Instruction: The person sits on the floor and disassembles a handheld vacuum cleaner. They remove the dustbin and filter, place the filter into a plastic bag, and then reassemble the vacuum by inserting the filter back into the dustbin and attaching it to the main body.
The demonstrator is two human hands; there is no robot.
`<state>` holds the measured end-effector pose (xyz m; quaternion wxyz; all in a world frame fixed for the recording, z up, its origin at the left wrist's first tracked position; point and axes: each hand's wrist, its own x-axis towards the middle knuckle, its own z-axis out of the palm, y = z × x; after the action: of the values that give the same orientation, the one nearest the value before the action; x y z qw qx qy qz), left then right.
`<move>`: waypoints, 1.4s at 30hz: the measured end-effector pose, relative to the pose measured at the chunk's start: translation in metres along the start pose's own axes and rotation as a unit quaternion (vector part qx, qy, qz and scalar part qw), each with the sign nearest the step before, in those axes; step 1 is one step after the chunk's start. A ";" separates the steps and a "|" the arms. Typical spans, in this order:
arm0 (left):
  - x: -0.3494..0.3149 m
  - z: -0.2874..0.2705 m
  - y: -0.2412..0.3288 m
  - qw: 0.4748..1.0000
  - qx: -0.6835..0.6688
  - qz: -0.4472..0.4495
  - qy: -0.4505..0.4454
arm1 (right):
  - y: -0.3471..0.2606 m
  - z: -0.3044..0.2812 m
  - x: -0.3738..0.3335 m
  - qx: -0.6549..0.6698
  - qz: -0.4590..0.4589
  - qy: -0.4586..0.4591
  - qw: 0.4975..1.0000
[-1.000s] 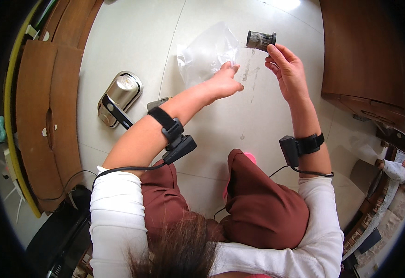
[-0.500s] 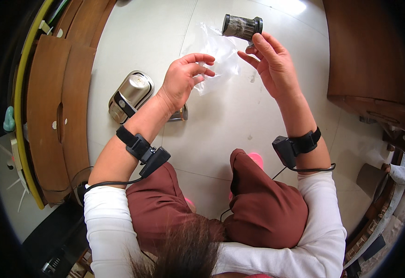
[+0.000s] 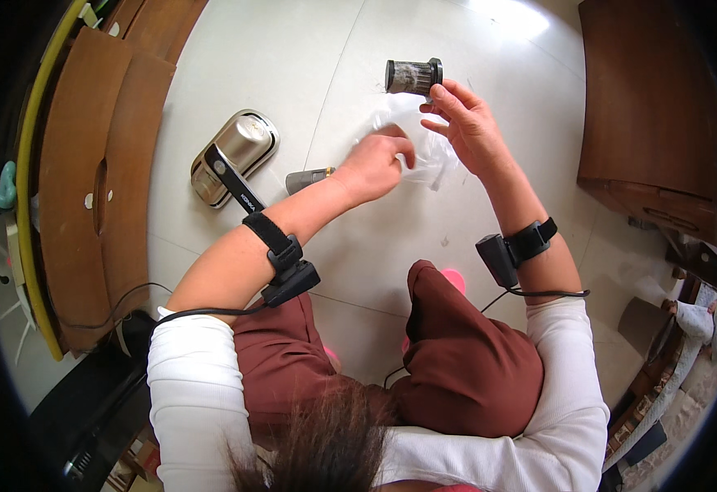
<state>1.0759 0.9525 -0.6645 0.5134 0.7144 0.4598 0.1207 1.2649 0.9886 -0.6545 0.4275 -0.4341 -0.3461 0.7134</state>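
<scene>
My right hand [image 3: 469, 123] holds a small cylindrical vacuum filter [image 3: 413, 77] by its black rim, pinched between thumb and fingers. Grey dust clings to the filter's pleated side. Just below it, my left hand [image 3: 376, 166] reaches across with fingers curled at a crumpled clear plastic bag [image 3: 436, 156] on the floor. The fingertips are partly hidden against the bag, which seems caught in them. Left of that hand, a grey cylindrical part [image 3: 305, 180] lies partly behind my wrist.
A gold-coloured vacuum head [image 3: 248, 135] with a black handle lies on the pale tiled floor at left. Wooden drawers [image 3: 79, 164] line the left side, and a brown wooden cabinet [image 3: 650, 90] stands at right. Black straps with small devices and cables circle both forearms.
My left hand has moved right and its fingers have curled. The plastic bag has shifted right and nearer to me. My right hand has lowered slightly with the filter.
</scene>
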 end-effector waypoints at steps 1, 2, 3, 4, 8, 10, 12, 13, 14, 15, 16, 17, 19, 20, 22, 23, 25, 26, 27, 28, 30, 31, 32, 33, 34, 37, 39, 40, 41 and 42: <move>-0.001 0.002 -0.007 0.980 0.179 0.053 0.070 | 0.002 -0.004 0.001 -0.005 0.000 0.000 1.000; -0.002 0.004 -0.011 0.968 0.219 0.063 0.103 | 0.004 -0.008 0.001 -0.011 0.000 0.000 1.000; -0.005 0.003 -0.010 0.953 0.261 0.070 0.136 | 0.006 -0.012 0.003 -0.021 0.002 -0.005 1.000; -0.005 0.003 -0.009 0.935 0.301 0.078 0.169 | 0.007 -0.016 0.004 -0.019 -0.001 -0.011 1.000; 0.011 0.008 -0.029 0.898 0.367 0.044 0.239 | 0.011 -0.026 0.004 0.004 -0.008 -0.029 1.000; 0.020 0.000 -0.034 0.890 0.363 0.052 0.270 | 0.010 -0.035 0.001 -0.002 -0.007 -0.033 0.999; 0.029 -0.006 -0.034 0.888 0.364 0.060 0.274 | 0.008 -0.047 -0.002 -0.028 -0.005 -0.041 0.999; 0.033 -0.008 -0.035 0.894 0.348 0.065 0.275 | 0.007 -0.051 -0.003 -0.046 0.001 -0.045 0.998; 0.038 -0.010 -0.037 0.899 0.332 0.069 0.276 | 0.006 -0.054 -0.004 -0.065 0.006 -0.049 0.997; 0.043 -0.012 -0.039 0.904 0.317 0.073 0.278 | 0.006 -0.056 -0.005 -0.083 0.011 -0.054 0.995; 0.049 -0.015 -0.046 0.928 0.260 0.079 0.255 | 0.006 -0.057 -0.006 -0.119 0.021 -0.049 0.991; 0.055 -0.018 -0.058 0.948 0.203 0.084 0.231 | 0.006 -0.058 -0.006 -0.155 0.032 -0.046 0.986; 0.061 -0.016 -0.057 0.964 0.093 0.089 0.231 | 0.010 -0.062 -0.004 -0.218 0.038 -0.024 0.975; 0.060 -0.015 -0.058 0.972 0.052 0.057 0.220 | 0.013 -0.062 -0.002 -0.273 0.021 0.003 0.962; 0.058 -0.014 -0.038 0.981 -0.040 -0.002 0.190 | 0.017 -0.071 0.000 -0.385 -0.010 0.069 0.920; 0.056 -0.013 -0.032 0.982 -0.012 -0.004 0.188 | 0.028 -0.081 0.005 -0.414 -0.022 0.099 0.904; 0.048 -0.015 -0.026 0.981 0.049 -0.016 0.189 | 0.035 -0.080 0.007 -0.548 -0.089 0.124 0.822; 0.044 -0.013 -0.025 0.977 0.073 -0.008 0.201 | 0.039 -0.080 0.007 -0.609 -0.122 0.135 0.772; 0.040 -0.014 -0.025 0.972 0.098 0.001 0.215 | 0.043 -0.081 0.008 -0.641 -0.186 0.150 0.729; 0.038 -0.014 -0.025 0.966 0.123 0.009 0.229 | 0.045 -0.083 0.009 -0.659 -0.219 0.151 0.704; 0.032 -0.017 -0.030 0.962 0.129 0.033 0.239 | 0.046 -0.082 0.010 -0.689 -0.284 0.152 0.649; 0.029 -0.018 -0.032 0.960 0.132 0.044 0.245 | 0.045 -0.078 0.010 -0.695 -0.280 0.148 0.646; 0.028 -0.020 -0.033 0.967 0.077 0.041 0.241 | 0.045 -0.075 0.010 -0.700 -0.275 0.143 0.643; 0.026 -0.023 -0.032 0.971 0.022 0.039 0.236 | 0.043 -0.070 0.010 -0.705 -0.271 0.139 0.640; 0.023 -0.027 -0.031 0.972 -0.032 0.036 0.231 | 0.040 -0.064 0.008 -0.719 -0.295 0.126 0.617; 0.020 -0.030 -0.020 0.971 -0.085 0.027 0.223 | 0.038 -0.056 0.004 -0.749 -0.331 0.096 0.566; 0.015 -0.031 -0.007 0.966 -0.109 0.006 0.232 | 0.027 -0.049 0.000 -0.763 -0.329 0.074 0.552; 0.011 -0.032 -0.004 0.964 -0.121 -0.006 0.237 | 0.022 -0.043 -0.001 -0.768 -0.328 0.062 0.547; 0.009 -0.033 -0.006 0.966 -0.126 -0.006 0.226 | 0.021 -0.041 0.003 -0.761 -0.296 0.024 0.576; 0.011 -0.032 -0.009 0.968 -0.134 -0.002 0.213 | 0.021 -0.040 0.006 -0.759 -0.275 0.002 0.591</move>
<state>1.0563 0.9817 -0.6609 0.4951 0.5961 0.5395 0.3293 1.2936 0.9906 -0.6901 0.1199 -0.4870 -0.8642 0.0406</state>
